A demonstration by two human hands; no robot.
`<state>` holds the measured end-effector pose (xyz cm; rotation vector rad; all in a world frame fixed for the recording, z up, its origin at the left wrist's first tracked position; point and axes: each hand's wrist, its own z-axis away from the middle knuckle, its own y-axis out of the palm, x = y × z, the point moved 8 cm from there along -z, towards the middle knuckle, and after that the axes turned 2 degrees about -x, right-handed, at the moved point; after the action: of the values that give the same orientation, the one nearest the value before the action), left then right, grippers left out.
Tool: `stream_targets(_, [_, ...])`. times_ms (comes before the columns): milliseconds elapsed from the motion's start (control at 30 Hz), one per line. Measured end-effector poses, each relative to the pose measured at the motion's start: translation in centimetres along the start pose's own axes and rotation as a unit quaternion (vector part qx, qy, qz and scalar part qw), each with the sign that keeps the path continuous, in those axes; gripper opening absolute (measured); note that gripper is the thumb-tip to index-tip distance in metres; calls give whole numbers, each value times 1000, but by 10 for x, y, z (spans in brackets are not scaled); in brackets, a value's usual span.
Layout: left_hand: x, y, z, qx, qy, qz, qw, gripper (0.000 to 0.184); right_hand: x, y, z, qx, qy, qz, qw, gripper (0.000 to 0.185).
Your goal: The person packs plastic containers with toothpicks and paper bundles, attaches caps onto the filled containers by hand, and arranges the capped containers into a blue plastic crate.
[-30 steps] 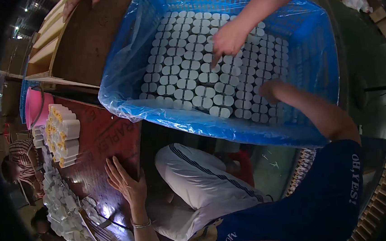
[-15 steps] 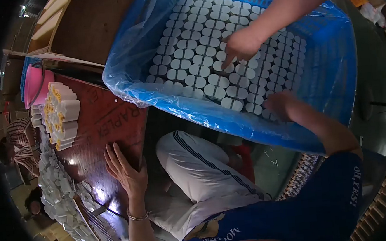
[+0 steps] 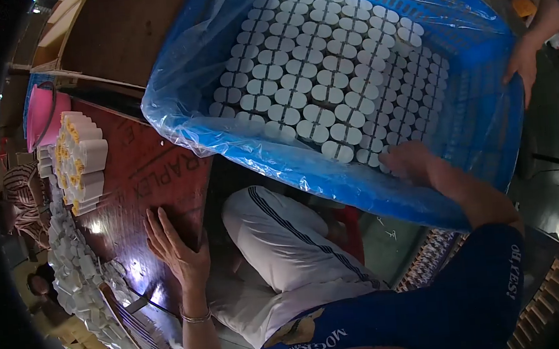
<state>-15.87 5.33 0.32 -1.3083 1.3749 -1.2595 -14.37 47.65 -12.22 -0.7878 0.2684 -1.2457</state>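
My left hand (image 3: pixel 179 251) lies on the edge of a reddish-brown board table (image 3: pixel 156 191), fingers stretched out and holding nothing. My right hand (image 3: pixel 410 162) reaches over the near wall of a blue plastic basket (image 3: pixel 486 125) and rests at the near edge of the white pieces (image 3: pixel 317 116). Its fingers are bent downward and blurred, so what they grip, if anything, is hidden. The pieces are rounded white ends, packed in rows with dark lines between them. Clear plastic sheeting (image 3: pixel 179 113) lines the basket's left and near sides.
Another person's hand (image 3: pixel 524 66) touches the basket's right rim. A bundle of white and yellow tubes (image 3: pixel 85 160) and a pink bucket (image 3: pixel 40 114) stand on the table. Small white parts (image 3: pixel 77 269) are heaped at its left edge. Another person sits at far left.
The other person's hand has left the white pieces and moved right to the basket's rim. The row of pieces it was touching is uncovered. My own hands have barely moved.
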Motion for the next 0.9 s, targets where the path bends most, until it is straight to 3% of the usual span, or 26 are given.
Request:
stream_targets(167, [1,2,1,9,-9,0,1000,95,4,-19,-16,-40,25,-5,999,54])
stream_targets(233, [-1,0,0,6,4,7,1000,95,17,-50,-30,-156,-10,-28,987,59])
stream_targets(267, [-1,0,-1,11,6,4,1000,95,19,-48,-42,-154,-11,-34,987,59])
stream_targets(333, [-1,2,0,22,3,9,1000,96,50,-76,-46,-390,-182,72,900,63])
stream_targets(367, [-1,3,-1,25,7,5,1000,96,54,-75,-53,-391,-182,66,900,63])
stream_targets(400, [1,3,0,32,10,7,999,96,63,-57,-69,-250,-220,-65,941,65])
stream_targets(433, [2,4,-1,37,11,10,999,96,72,-38,-78,-100,-253,-190,943,68])
stream_targets(600, [-5,2,-4,45,13,12,999,96,70,-25,-88,-36,-214,-328,919,79])
stream_targets(900, [-7,3,-7,33,19,1,999,94,72,-26,-95,-28,-221,-277,935,80])
